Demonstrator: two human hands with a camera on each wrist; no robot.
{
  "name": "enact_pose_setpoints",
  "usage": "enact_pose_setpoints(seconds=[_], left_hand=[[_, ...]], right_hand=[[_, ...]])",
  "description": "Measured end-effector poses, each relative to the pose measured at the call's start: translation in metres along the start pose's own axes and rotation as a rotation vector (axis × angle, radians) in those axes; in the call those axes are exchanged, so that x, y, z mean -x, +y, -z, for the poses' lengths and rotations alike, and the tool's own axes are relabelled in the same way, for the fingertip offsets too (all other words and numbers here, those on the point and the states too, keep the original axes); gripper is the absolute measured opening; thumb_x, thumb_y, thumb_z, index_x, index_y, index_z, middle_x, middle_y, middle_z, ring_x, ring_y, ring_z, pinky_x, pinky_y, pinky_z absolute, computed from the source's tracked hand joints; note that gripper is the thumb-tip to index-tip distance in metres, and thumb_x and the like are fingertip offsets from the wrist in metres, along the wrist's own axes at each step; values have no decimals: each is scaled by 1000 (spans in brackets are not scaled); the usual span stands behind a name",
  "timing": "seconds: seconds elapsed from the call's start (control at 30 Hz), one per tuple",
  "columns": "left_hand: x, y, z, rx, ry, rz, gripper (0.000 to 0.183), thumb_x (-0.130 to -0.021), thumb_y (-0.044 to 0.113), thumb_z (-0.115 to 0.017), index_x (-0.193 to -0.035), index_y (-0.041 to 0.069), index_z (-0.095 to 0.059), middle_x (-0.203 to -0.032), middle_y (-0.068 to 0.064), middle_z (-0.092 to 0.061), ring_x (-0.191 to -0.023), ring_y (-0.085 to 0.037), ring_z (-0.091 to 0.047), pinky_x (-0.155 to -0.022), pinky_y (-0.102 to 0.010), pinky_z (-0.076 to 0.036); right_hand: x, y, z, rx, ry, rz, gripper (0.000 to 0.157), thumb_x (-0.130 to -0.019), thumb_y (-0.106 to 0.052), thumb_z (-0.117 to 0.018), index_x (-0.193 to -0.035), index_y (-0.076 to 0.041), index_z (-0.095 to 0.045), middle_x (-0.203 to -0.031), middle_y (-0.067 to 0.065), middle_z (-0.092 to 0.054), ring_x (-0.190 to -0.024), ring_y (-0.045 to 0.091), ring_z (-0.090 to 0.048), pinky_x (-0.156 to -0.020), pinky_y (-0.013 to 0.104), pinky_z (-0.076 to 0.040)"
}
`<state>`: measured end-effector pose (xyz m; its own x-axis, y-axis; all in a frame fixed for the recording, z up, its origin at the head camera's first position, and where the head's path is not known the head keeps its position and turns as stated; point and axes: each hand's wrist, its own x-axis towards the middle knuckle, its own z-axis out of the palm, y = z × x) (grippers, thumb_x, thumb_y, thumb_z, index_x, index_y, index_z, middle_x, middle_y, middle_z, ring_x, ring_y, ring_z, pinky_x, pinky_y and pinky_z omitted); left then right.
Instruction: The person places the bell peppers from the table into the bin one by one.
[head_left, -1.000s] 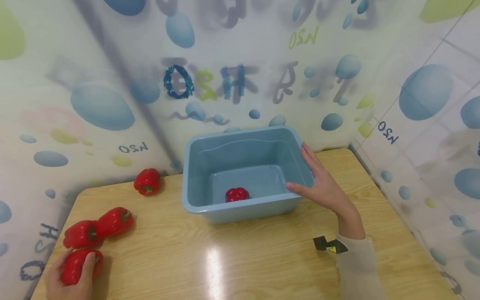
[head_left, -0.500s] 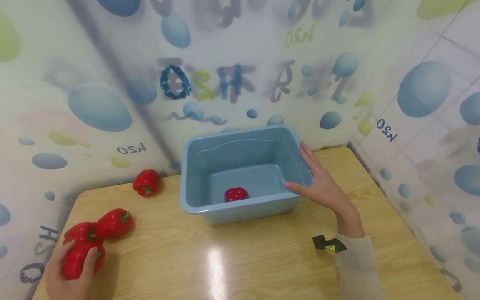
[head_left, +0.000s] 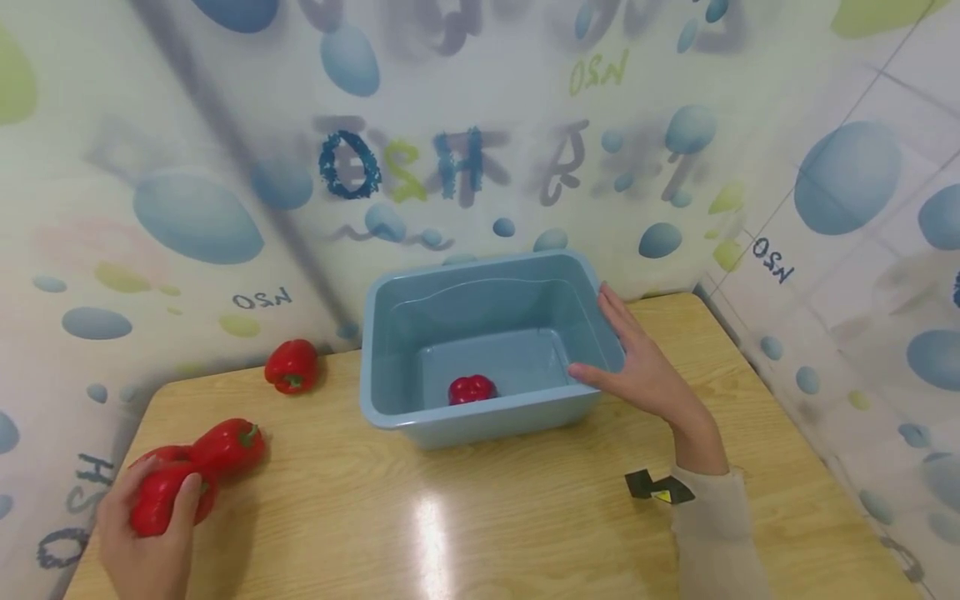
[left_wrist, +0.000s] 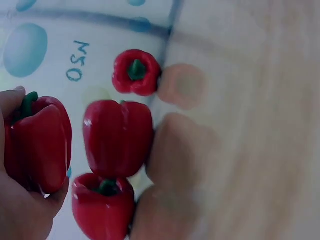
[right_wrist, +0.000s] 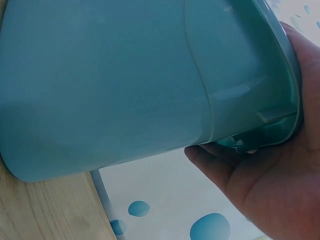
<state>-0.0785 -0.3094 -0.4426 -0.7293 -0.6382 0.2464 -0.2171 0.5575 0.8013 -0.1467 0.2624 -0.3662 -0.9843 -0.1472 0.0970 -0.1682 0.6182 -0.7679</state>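
My left hand (head_left: 142, 554) grips a red bell pepper (head_left: 159, 500) at the table's left side, thumb on one side and fingers on the other. The left wrist view shows the held pepper (left_wrist: 42, 145) raised off the wood, its green stem near my fingertip. Close behind it lie two more bell peppers (head_left: 228, 446), one partly hidden by the held one. At the right end of a light blue plastic basin (head_left: 491, 417), my right hand (head_left: 651, 375) holds the rim. Fingers (right_wrist: 212, 165) tuck under that rim in the right wrist view. Inside the basin sits another red pepper (head_left: 472, 389).
Near the back edge of the wooden table (head_left: 337, 517), left of the basin, stands a single bell pepper (head_left: 292, 367). A patterned curtain (head_left: 450, 125) rises right behind the table. Black tape (head_left: 660, 487) is beside my right sleeve.
My left hand has lifted the gripped pepper and carried it slightly forward and right, so it now covers more of the pepper behind. The right hand and basin stay put.
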Motion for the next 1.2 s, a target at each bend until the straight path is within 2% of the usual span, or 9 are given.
enact_pose_setpoints(seconds=[0.1, 0.27, 0.4, 0.57, 0.73, 0.87, 1.2], left_hand=[[-2, 10, -2, 34, 5, -60, 55, -90, 24, -75, -141, 34, -56, -140, 26, -51, -127, 5, -42, -108, -14, -42], [-4, 29, -6, 111, 1, -173, 54, -88, 16, -77, -138, 23, -61, -141, 19, -55, -126, 3, -47, -97, -6, -43], [-1, 45, -9, 164, -42, -219, 56, -85, 9, -78, -138, 17, -61, -142, 15, -56, -128, -1, -49, -89, -1, -44], [1, 56, -13, 162, -109, -208, 58, -85, 8, -79, -139, 17, -59, -145, 11, -54, -129, -4, -48, -83, 0, -44], [2, 65, -16, 158, -142, -195, 60, -85, 9, -79, -140, 21, -58, -147, 10, -53, -130, -3, -46, -81, 1, -42], [3, 74, -21, 210, -165, -235, 60, -84, 4, -77, -140, 15, -58, -148, 6, -54, -129, -6, -48, -83, 1, -43], [9, 92, -32, 217, -250, -274, 63, -84, 1, -77, -141, 16, -56, -148, 5, -52, -130, -5, -45, -85, 1, -44]], right_hand=[[-1, 0, 0, -2, -9, 3, 107, -85, -44, -77, -163, -25, -7, -172, -9, 1, -161, 29, -3, -120, 74, -18], [-1, 1, -1, -3, -8, 2, 106, -85, -43, -77, -163, -26, -7, -172, -10, 1, -161, 29, -3, -119, 74, -18], [0, 2, -1, -6, -4, -4, 106, -85, -43, -77, -163, -27, -8, -172, -12, 1, -161, 29, -3, -120, 73, -17], [0, 2, 0, -6, 6, -14, 106, -84, -41, -78, -163, -27, -8, -172, -11, -1, -161, 27, -4, -121, 72, -17], [0, 1, 0, -11, -1, -14, 106, -84, -40, -78, -163, -27, -8, -172, -12, 0, -161, 26, -3, -121, 72, -17], [1, 1, 0, -15, -1, -13, 106, -85, -40, -78, -163, -27, -8, -172, -13, 0, -161, 26, -2, -121, 73, -16], [0, 2, 0, -15, -4, -13, 106, -85, -41, -77, -163, -29, -6, -172, -12, 2, -161, 26, -1, -121, 72, -15]])
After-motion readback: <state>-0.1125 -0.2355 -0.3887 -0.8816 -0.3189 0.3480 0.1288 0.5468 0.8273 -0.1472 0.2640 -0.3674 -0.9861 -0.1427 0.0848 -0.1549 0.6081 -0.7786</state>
